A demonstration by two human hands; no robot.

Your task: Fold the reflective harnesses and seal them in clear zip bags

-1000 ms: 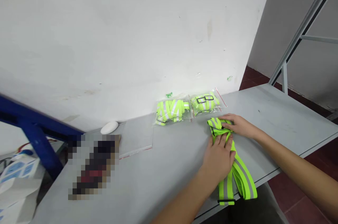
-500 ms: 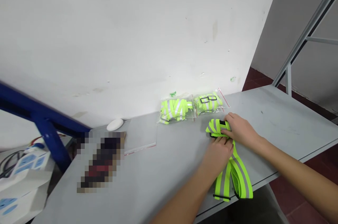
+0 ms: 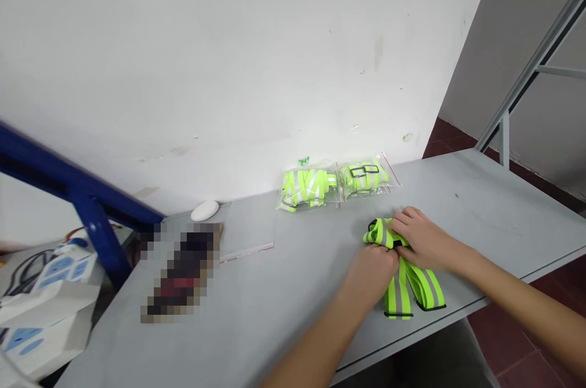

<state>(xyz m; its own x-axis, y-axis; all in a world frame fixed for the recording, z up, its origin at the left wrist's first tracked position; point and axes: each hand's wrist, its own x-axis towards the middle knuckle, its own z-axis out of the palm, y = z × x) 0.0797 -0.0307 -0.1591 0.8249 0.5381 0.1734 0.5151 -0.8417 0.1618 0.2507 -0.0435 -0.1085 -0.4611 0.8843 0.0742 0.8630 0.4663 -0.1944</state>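
A neon yellow-green reflective strap (image 3: 399, 296) with grey stripes and black fittings lies partly bundled on the grey table. Its upper end is gathered into folds between my hands, while two loops trail toward the table's front edge. My left hand (image 3: 373, 269) is closed on the bundle from the lower left. My right hand (image 3: 423, 238) grips it from the right, fingers curled over the folds and the thumb beneath. The fingertips of both hands are partly hidden in the strap.
Two clear zip bags stand by the wall, the left bag (image 3: 304, 188) and the right bag (image 3: 365, 177), each with a similar folded strap. A flat clear bag (image 3: 247, 228) and a white oval object (image 3: 204, 211) lie left. A blue frame (image 3: 98, 229) borders the table (image 3: 284, 315).
The bundle's folds have been turned and rearranged between my hands. Its trailing loops have drawn back from the table's front edge. The whole view has shifted slightly.
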